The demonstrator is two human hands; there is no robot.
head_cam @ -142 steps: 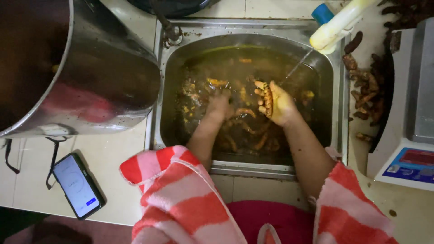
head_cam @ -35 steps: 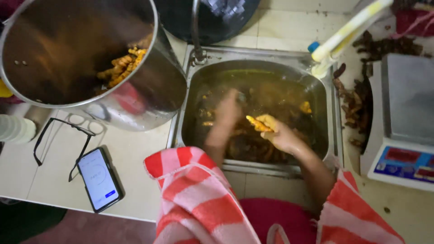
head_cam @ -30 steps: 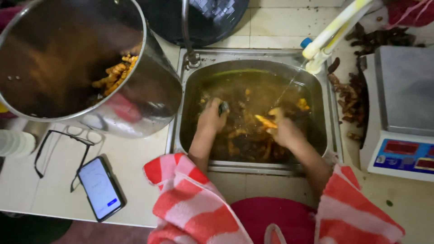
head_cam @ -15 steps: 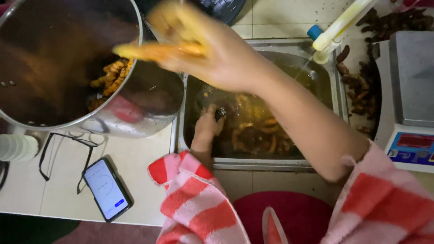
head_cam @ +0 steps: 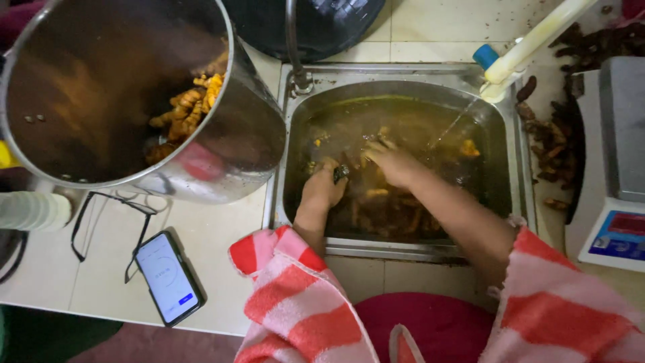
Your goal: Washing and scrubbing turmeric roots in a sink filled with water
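murky water in the sink hides the fingers of both hands; the scale is cut off.

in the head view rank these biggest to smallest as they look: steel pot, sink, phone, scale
1. steel pot, though it sits nearer the camera, which inflates it
2. sink, close behind the pot
3. scale, partly cut off by the frame edge, so unsure
4. phone
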